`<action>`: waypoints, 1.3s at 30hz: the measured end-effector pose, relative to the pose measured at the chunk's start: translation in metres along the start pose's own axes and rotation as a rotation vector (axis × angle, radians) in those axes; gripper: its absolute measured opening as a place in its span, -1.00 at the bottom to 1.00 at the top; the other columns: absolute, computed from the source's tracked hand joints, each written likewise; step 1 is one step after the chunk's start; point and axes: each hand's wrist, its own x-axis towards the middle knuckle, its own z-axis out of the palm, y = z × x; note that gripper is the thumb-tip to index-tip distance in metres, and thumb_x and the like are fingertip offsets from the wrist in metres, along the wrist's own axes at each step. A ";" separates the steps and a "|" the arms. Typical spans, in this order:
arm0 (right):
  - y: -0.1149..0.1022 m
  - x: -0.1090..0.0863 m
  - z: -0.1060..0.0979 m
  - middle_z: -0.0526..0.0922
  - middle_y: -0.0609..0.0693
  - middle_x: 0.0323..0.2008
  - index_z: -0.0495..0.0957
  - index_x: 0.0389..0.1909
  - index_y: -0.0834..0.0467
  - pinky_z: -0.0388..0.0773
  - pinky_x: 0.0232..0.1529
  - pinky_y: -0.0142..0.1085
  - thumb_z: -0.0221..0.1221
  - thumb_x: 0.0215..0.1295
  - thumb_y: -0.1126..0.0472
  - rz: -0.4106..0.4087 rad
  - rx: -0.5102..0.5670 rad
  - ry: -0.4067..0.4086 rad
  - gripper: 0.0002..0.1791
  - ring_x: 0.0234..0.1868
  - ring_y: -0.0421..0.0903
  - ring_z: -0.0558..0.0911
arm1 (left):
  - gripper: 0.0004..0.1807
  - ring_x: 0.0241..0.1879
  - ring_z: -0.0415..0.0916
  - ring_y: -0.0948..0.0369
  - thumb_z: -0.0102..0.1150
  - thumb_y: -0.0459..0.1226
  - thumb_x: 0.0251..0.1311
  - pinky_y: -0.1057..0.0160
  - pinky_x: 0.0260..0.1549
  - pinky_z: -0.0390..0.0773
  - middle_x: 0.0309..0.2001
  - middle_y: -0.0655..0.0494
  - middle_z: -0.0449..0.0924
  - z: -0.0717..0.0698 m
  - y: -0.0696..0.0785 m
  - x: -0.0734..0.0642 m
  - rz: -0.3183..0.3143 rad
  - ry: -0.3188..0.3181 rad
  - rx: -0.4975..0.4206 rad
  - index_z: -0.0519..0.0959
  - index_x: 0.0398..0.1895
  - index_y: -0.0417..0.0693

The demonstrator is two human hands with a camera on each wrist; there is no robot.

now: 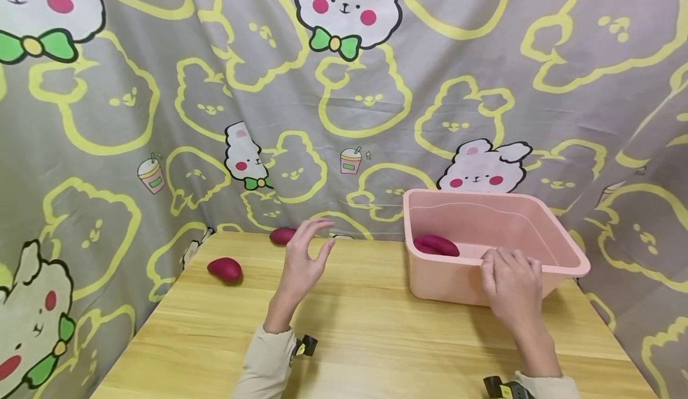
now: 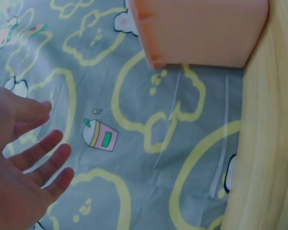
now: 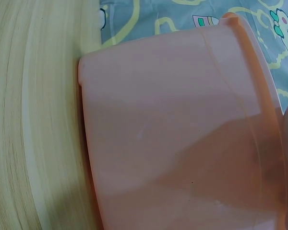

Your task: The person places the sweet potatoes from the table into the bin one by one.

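Note:
My right hand (image 1: pixel 515 288) grips the near rim of a pink plastic bin (image 1: pixel 448 279), fingers over the edge. In the right wrist view the bin's outer wall (image 3: pixel 163 124) fills most of the picture, and only a sliver of the hand shows at the right border. Inside the bin lies a purple-red sweet potato (image 1: pixel 436 245) at the left. My left hand (image 1: pixel 301 267) is raised over the table with thumb and fingers apart, holding nothing. Just behind it, partly hidden by the fingers, is another sweet potato (image 1: pixel 280 236). A third sweet potato (image 1: pixel 225 269) lies farther left.
The wooden table (image 1: pixel 365 339) carries the bin at its back right. A grey curtain (image 1: pixel 376 112) with yellow outlines and white rabbits hangs close behind the table's far edge and along both sides.

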 end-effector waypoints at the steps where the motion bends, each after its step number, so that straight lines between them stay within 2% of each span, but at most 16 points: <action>1: 0.000 0.000 0.000 0.54 0.07 -0.46 0.42 -0.45 0.15 0.24 -0.16 0.14 -0.11 0.46 0.19 0.001 0.001 -0.001 -0.73 -0.32 0.19 0.45 | -0.64 0.18 0.54 0.11 0.39 -0.46 0.22 0.06 0.15 0.51 0.12 -0.02 0.62 -0.001 -0.001 0.000 0.002 0.004 0.008 0.66 0.09 -0.15; 3: 0.001 0.000 0.000 0.54 0.08 -0.46 0.42 -0.45 0.15 0.24 -0.15 0.14 -0.11 0.47 0.19 0.002 0.001 -0.004 -0.72 -0.32 0.19 0.45 | -0.63 0.16 0.55 0.12 0.39 -0.48 0.20 0.11 0.10 0.52 0.11 -0.01 0.62 -0.002 -0.001 0.000 -0.001 0.009 0.016 0.66 0.08 -0.15; 7: 0.003 0.000 0.001 0.55 0.07 -0.45 0.42 -0.46 0.14 0.24 -0.15 0.15 -0.12 0.47 0.18 0.002 0.005 -0.002 -0.71 -0.31 0.19 0.46 | -0.62 -0.05 0.55 0.15 0.40 -0.48 0.18 0.24 -0.19 0.50 0.13 0.00 0.62 -0.005 -0.004 0.000 -0.012 0.016 0.045 0.66 0.08 -0.13; 9: 0.003 0.000 0.001 0.55 0.08 -0.46 0.42 -0.46 0.14 0.24 -0.15 0.15 -0.13 0.48 0.18 0.000 0.007 0.001 -0.71 -0.30 0.20 0.46 | -0.61 -0.08 0.54 0.15 0.40 -0.48 0.19 0.26 -0.26 0.46 0.13 -0.03 0.61 -0.006 -0.005 0.001 -0.019 0.017 0.053 0.66 0.09 -0.12; 12: 0.002 0.001 0.003 0.55 0.08 -0.45 0.43 -0.45 0.14 0.24 -0.15 0.15 -0.14 0.47 0.17 -0.004 0.013 0.002 -0.71 -0.29 0.22 0.47 | -0.63 0.02 0.56 0.10 0.38 -0.47 0.21 0.18 -0.08 0.54 0.13 -0.06 0.61 -0.012 -0.009 0.001 -0.025 0.027 0.063 0.66 0.09 -0.14; 14: 0.001 0.002 0.004 0.57 0.09 -0.44 0.43 -0.45 0.14 0.24 -0.14 0.15 -0.13 0.47 0.17 -0.001 0.016 -0.002 -0.70 -0.28 0.22 0.48 | -0.64 0.13 0.55 0.05 0.37 -0.48 0.21 0.08 0.08 0.52 0.11 -0.07 0.61 -0.016 -0.012 0.001 -0.028 0.037 0.065 0.66 0.09 -0.17; 16: 0.000 0.002 0.003 0.59 0.10 -0.42 0.44 -0.45 0.14 0.24 -0.13 0.16 -0.12 0.48 0.17 0.008 0.015 -0.008 -0.70 -0.27 0.22 0.48 | -0.65 0.15 0.56 0.03 0.37 -0.47 0.22 0.00 0.16 0.49 0.10 -0.07 0.61 -0.020 -0.014 0.001 -0.028 0.046 0.071 0.66 0.08 -0.19; 22: 0.001 0.001 0.000 0.61 0.11 -0.41 0.42 -0.47 0.13 0.23 -0.13 0.17 -0.12 0.47 0.17 0.016 0.008 -0.008 -0.70 -0.29 0.21 0.47 | -0.68 0.06 0.59 0.04 0.35 -0.44 0.26 0.00 0.14 0.49 0.10 -0.08 0.61 -0.027 -0.015 0.003 -0.048 0.053 0.079 0.66 0.08 -0.19; 32: 0.001 0.002 -0.001 0.56 0.08 -0.46 0.41 -0.48 0.11 0.21 -0.13 0.16 -0.12 0.48 0.18 0.016 0.019 -0.009 -0.70 -0.31 0.20 0.45 | -0.66 0.20 0.51 -0.01 0.34 -0.48 0.23 0.00 0.27 0.40 0.11 -0.09 0.60 -0.043 -0.026 0.003 -0.085 0.093 0.129 0.66 0.08 -0.18; 39: 0.001 0.001 -0.001 0.54 0.06 -0.47 0.40 -0.48 0.09 0.21 -0.13 0.16 -0.13 0.49 0.16 0.023 0.012 -0.020 -0.70 -0.31 0.19 0.44 | -0.66 0.25 0.48 -0.06 0.36 -0.50 0.20 -0.03 0.31 0.35 0.09 -0.13 0.61 -0.050 -0.029 0.001 -0.095 0.116 0.146 0.67 0.06 -0.20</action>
